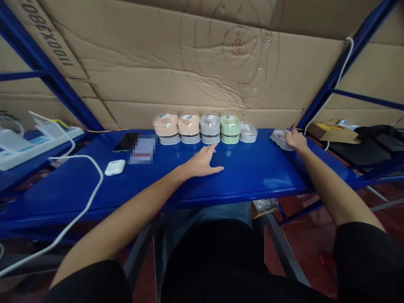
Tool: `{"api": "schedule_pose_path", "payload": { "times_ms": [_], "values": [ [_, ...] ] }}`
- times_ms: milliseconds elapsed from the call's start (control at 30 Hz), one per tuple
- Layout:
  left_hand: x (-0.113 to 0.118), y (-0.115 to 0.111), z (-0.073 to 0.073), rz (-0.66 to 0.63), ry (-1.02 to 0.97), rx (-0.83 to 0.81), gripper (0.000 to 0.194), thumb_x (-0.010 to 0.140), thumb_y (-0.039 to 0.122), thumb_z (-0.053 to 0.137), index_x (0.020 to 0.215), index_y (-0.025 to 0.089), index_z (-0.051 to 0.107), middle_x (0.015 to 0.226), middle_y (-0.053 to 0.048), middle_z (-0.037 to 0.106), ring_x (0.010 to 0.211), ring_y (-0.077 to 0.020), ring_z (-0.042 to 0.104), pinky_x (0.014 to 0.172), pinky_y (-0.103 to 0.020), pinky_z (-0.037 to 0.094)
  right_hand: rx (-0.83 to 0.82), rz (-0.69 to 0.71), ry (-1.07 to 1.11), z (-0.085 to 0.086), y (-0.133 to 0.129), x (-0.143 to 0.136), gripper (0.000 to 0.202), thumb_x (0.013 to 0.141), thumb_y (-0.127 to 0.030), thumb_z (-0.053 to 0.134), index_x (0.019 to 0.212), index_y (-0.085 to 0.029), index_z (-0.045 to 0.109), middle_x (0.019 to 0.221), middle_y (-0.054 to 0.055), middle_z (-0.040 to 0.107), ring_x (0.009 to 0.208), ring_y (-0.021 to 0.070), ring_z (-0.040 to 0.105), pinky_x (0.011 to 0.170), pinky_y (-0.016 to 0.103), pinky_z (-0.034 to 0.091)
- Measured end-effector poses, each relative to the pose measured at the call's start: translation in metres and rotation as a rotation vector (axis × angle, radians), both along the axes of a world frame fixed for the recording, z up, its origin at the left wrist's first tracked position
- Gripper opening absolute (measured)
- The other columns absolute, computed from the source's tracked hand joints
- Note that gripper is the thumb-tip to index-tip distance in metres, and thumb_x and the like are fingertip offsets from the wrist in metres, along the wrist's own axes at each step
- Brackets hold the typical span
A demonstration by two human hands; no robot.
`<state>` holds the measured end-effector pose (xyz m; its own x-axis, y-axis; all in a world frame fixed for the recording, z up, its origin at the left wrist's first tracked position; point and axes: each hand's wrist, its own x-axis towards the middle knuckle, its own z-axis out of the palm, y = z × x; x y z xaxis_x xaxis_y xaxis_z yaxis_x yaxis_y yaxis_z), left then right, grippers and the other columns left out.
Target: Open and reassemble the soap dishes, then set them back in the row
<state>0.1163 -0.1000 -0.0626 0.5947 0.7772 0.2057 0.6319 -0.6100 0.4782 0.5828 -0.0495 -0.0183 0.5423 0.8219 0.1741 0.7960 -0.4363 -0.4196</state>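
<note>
Nearest are the person's black sleeves (pixel 90 283), with the front edge of the blue tabletop (pixel 246 181) beyond them. Over it reaches the left hand (pixel 202 162), its fingers loosely spread and grasping nothing; whether they touch the surface I cannot tell. To its left lie a white earphone case (pixel 115 167), a pixelated item (pixel 142 150) and, just behind that, a dark phone (pixel 124 142). The right hand (pixel 296 139) is farther out, near the right end, its fingers closed around the edge of a pale grey plastic piece (pixel 280 139). Along the back stands a row: two peach-topped stacks (pixel 167 123), a grey stack (pixel 210 124), a green stack (pixel 230 125) and a single grey container (pixel 248 133). Behind everything rises cardboard (pixel 142 63) marked with red lines.
</note>
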Motion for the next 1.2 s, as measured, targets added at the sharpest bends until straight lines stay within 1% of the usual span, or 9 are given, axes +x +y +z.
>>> {"api": "schedule_pose_path", "payload": {
  "times_ms": [200, 333, 433, 567, 667, 767, 1000, 1067, 1200],
  "values": [
    [0.0, -0.002, 0.003, -0.001, -0.017, -0.03, 0.104, 0.088, 0.07, 0.077, 0.172, 0.016, 0.045, 0.161, -0.026, 0.062, 0.156, -0.0485, 0.056, 0.129, -0.066, 0.048, 0.145, 0.008, 0.135, -0.018, 0.066, -0.054, 0.064, 0.112, -0.05, 0.055, 0.154, -0.002, 0.064, 0.155, 0.034, 0.069, 0.15, 0.0434, 0.067, 0.125, 0.05, 0.053],
    [-0.001, -0.001, 0.002, -0.01, -0.016, -0.015, 0.104, 0.089, 0.07, 0.078, 0.173, 0.017, 0.044, 0.162, -0.025, 0.063, 0.157, -0.0477, 0.057, 0.129, -0.065, 0.048, 0.198, 0.056, 0.178, -0.027, 0.071, -0.067, 0.066, 0.115, -0.05, 0.04, 0.158, -0.005, 0.062, 0.157, 0.033, 0.07, 0.151, 0.0442, 0.066, 0.125, 0.056, 0.053],
    [-0.002, -0.001, 0.002, -0.016, -0.013, -0.013, 0.108, 0.089, 0.071, 0.078, 0.176, 0.017, 0.041, 0.163, -0.025, 0.063, 0.157, -0.0477, 0.057, 0.128, -0.063, 0.049, 0.257, 0.097, 0.117, -0.022, 0.057, -0.064, 0.078, 0.112, -0.053, 0.041, 0.169, 0.0, 0.05, 0.173, 0.036, 0.055, 0.164, 0.0461, 0.054, 0.133, 0.06, 0.044],
    [-0.001, 0.0, 0.004, -0.011, 0.002, -0.019, 0.11, 0.089, 0.072, 0.077, 0.177, 0.017, 0.041, 0.165, -0.026, 0.062, 0.159, -0.0484, 0.056, 0.128, -0.062, 0.049, 0.381, 0.501, -0.224, -0.015, 0.039, -0.072, 0.089, 0.108, -0.065, 0.047, 0.174, -0.006, 0.048, 0.189, 0.027, 0.038, 0.178, 0.042, 0.033, 0.145, 0.059, 0.027],
    [-0.001, -0.001, 0.005, -0.002, 0.009, -0.028, 0.113, 0.088, 0.073, 0.077, 0.177, 0.014, 0.041, 0.166, -0.028, 0.061, 0.158, -0.0494, 0.056, 0.129, -0.061, 0.049, 0.298, 0.801, -0.314, -0.017, 0.036, -0.093, 0.096, 0.106, -0.08, 0.048, 0.172, -0.011, 0.055, 0.188, 0.023, 0.044, 0.178, 0.0442, 0.034, 0.146, 0.062, 0.027],
    [-0.001, -0.001, 0.005, -0.006, 0.015, -0.021, 0.114, 0.089, 0.074, 0.075, 0.178, 0.013, 0.039, 0.167, -0.028, 0.06, 0.158, -0.05, 0.056, 0.13, -0.063, 0.048, 0.179, 0.902, -0.308, -0.023, 0.035, -0.112, 0.105, 0.098, -0.09, 0.053, 0.17, -0.013, 0.057, 0.184, 0.023, 0.051, 0.173, 0.0513, 0.041, 0.142, 0.07, 0.032],
    [0.0, 0.0, 0.003, -0.006, -0.007, -0.018, 0.113, 0.087, 0.075, 0.077, 0.176, 0.014, 0.043, 0.162, -0.028, 0.065, 0.157, -0.0519, 0.056, 0.129, -0.065, 0.049, 0.304, 0.838, -0.352, -0.023, -0.028, -0.114, 0.072, 0.102, -0.087, 0.056, 0.131, -0.023, 0.077, 0.132, 0.022, 0.078, 0.133, 0.0526, 0.07, 0.117, 0.075, 0.056],
    [0.0, 0.0, 0.003, -0.008, -0.015, -0.013, 0.112, 0.087, 0.075, 0.077, 0.176, 0.014, 0.044, 0.162, -0.028, 0.065, 0.156, -0.0519, 0.057, 0.128, -0.066, 0.05, 0.31, 0.705, -0.333, -0.022, -0.05, -0.114, 0.078, 0.098, -0.087, 0.063, 0.136, -0.02, 0.074, 0.135, 0.027, 0.074, 0.13, 0.056, 0.07, 0.111, 0.076, 0.059],
    [0.001, -0.002, 0.004, 0.004, -0.022, -0.025, 0.113, 0.087, 0.074, 0.079, 0.177, 0.015, 0.043, 0.166, -0.028, 0.063, 0.158, -0.0504, 0.057, 0.129, -0.065, 0.049, 0.038, 0.518, -0.286, -0.017, -0.071, -0.113, 0.091, 0.091, -0.085, 0.073, 0.149, -0.015, 0.068, 0.138, 0.032, 0.072, 0.122, 0.0609, 0.074, 0.096, 0.078, 0.064]
  ]
}}
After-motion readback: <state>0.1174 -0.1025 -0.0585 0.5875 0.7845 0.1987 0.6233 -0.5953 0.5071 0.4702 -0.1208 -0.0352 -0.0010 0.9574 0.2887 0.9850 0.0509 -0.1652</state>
